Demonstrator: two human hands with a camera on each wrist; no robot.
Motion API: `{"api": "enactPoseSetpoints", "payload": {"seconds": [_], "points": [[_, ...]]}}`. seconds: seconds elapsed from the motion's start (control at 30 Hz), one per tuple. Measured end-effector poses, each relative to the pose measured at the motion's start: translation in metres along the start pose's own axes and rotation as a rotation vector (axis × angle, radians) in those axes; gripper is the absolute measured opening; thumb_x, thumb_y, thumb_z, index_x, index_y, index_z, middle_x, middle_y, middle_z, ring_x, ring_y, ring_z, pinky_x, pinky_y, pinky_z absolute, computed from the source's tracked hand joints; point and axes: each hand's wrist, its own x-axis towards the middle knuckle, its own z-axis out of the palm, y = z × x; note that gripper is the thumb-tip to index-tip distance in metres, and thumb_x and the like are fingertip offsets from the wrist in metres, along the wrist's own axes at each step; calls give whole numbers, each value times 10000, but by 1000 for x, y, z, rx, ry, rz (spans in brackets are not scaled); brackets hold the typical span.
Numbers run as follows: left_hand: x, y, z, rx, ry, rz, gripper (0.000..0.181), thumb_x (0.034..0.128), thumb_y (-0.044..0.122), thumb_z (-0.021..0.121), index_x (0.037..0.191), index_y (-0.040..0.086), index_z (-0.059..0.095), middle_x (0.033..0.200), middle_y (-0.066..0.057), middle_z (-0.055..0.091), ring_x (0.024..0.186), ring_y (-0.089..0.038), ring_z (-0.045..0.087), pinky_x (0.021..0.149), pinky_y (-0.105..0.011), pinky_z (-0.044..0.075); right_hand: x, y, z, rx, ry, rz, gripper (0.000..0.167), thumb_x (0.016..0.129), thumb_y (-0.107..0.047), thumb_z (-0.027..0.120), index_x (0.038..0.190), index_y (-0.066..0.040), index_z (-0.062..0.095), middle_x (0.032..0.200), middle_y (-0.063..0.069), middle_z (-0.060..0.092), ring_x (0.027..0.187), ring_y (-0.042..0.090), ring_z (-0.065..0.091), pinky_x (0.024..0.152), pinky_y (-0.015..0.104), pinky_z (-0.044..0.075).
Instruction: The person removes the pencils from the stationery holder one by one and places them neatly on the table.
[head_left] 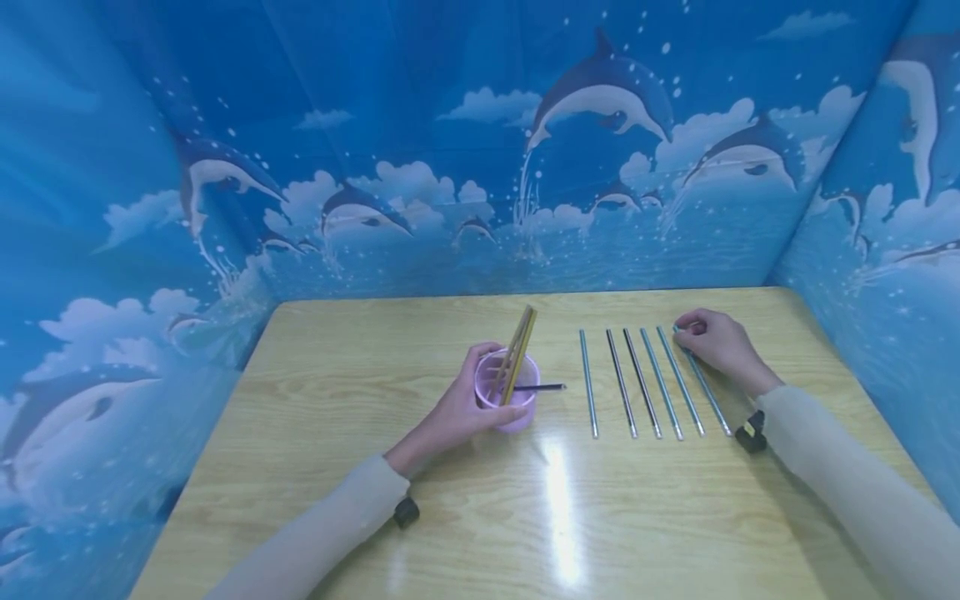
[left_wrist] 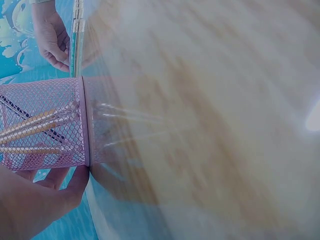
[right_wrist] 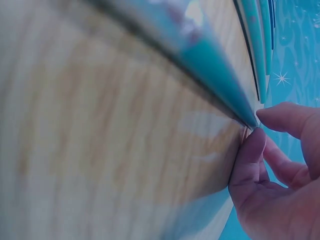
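My left hand [head_left: 461, 402] curls round a pink mesh cup [head_left: 517, 421], which stands upright on the table. Several pencils lean in it: yellow ones [head_left: 519, 354] and a dark one [head_left: 551, 387] whose end sticks out to the right. In the left wrist view they show through the mesh [left_wrist: 45, 125]. My right hand [head_left: 718, 343] is at the far end of the rightmost teal pencil [head_left: 708, 390], thumb and fingertip at its tip. The right wrist view shows that pencil [right_wrist: 215, 70] lying on the table between the fingertips of the hand [right_wrist: 285, 175].
Left of the pencil at my right hand lie several more in a row, teal ones [head_left: 588, 383] and dark ones [head_left: 621, 383], roughly parallel. The wooden table [head_left: 337, 358] meets a blue dolphin-printed curtain [head_left: 420, 167] at the back and sides.
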Motion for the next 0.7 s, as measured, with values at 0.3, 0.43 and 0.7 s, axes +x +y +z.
{"api": "enactPoseSetpoints", "payload": {"seconds": [0.3, 0.43, 0.7], "points": [[-2, 2, 0, -13, -1, 7, 950, 868, 175, 926, 1617, 236, 344, 1561, -103, 525, 1367, -343, 587, 1102, -539, 547, -6, -1, -1, 52, 0, 33, 520, 1093, -246, 633, 1453, 114, 523, 1261, 310, 618, 1066, 396, 652, 827, 390, 584], [-2, 2, 0, -3, 4, 5, 934, 874, 198, 927, 1607, 256, 351, 1552, -77, 533, 1354, -318, 597, 1090, -510, 560, -13, -6, -2, 107, 33, 61, 559, 1122, -281, 571, 1504, 116, 481, 1341, 336, 571, 1144, 444, 627, 919, 480, 563], [-1, 2, 2, 23, -5, 0, 930, 893, 260, 920, 1613, 265, 331, 1558, -50, 534, 1338, -285, 608, 1092, -486, 559, -35, -22, -3, 302, 140, 69, 551, 1149, -330, 511, 1543, 55, 488, 1431, 209, 559, 1147, 178, 569, 832, 157, 522]]}}
